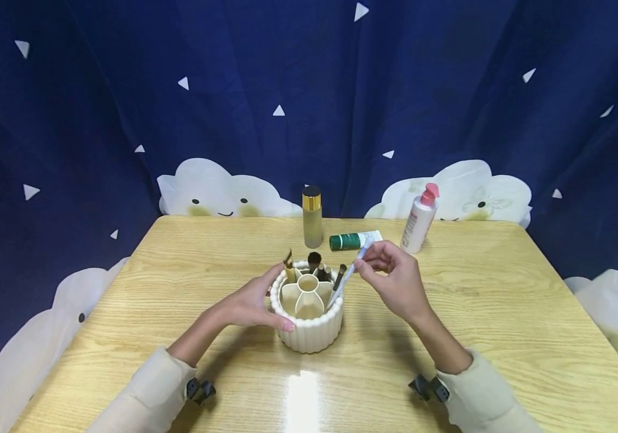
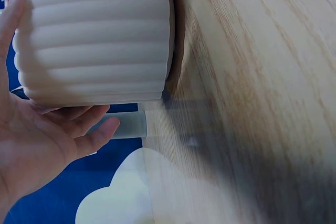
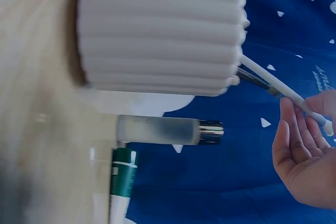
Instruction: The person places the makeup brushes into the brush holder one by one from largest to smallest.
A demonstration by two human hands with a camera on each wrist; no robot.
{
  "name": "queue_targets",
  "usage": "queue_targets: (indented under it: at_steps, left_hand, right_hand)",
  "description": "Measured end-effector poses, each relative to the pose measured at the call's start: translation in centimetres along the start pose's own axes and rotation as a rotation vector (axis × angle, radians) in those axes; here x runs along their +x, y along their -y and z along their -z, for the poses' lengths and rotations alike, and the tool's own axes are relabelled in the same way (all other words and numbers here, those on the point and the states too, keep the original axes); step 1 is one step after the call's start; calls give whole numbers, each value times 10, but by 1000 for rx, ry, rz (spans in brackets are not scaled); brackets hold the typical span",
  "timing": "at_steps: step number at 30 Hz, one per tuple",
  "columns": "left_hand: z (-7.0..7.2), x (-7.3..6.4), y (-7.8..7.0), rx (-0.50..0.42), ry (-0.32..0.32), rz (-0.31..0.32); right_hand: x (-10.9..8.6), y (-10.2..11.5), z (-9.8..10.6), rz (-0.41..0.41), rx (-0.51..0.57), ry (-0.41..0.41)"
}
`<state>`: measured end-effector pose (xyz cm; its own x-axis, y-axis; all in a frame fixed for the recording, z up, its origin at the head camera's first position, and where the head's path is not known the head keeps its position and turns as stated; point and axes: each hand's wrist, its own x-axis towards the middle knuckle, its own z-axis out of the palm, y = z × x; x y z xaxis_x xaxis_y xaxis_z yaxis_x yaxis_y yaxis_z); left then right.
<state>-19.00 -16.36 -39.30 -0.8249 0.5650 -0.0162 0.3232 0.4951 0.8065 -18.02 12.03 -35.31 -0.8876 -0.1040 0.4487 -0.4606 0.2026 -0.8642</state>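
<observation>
A round, ribbed, cream-white makeup brush holder [image 1: 310, 337] with divided compartments stands upright on the table. My left hand [image 1: 249, 300] holds it from the left, thumb on the near wall and fingers around the far side, partly hidden. In the left wrist view the ribbed wall [image 2: 100, 35] lies against that hand. My right hand [image 1: 395, 279] pinches a slim white stick [image 3: 273, 81] with a pale blue end. The stick leans, its lower end inside the holder's right compartment; its kind is unclear. A dark makeup brush [image 1: 341, 272] stands beside it, and another brush [image 1: 314, 260] sits at the back.
Behind the holder, a frosted bottle [image 1: 312, 225] with a black and gold cap stands upright. A green and white tube [image 1: 347, 242] lies to its right. Farther right stands a white pump bottle [image 1: 419, 224] with a pink top. A dark blue curtain [image 1: 309, 72] hangs behind the table.
</observation>
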Motion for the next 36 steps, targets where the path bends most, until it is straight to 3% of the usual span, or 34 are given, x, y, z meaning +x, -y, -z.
queue_targets:
  at_steps: [16, 23, 36]
  left_hand:
    - [0, 0, -1, 13, -6, 7]
    - [0, 1, 0, 34, -10, 18]
    - [-1, 3, 3, 45, -8, -17]
  right_hand:
    - [-14, -14, -10, -67, -114, 123]
    - [-16, -14, -13, -92, -249, 162]
    - [-18, -14, -19, -142, -284, 239]
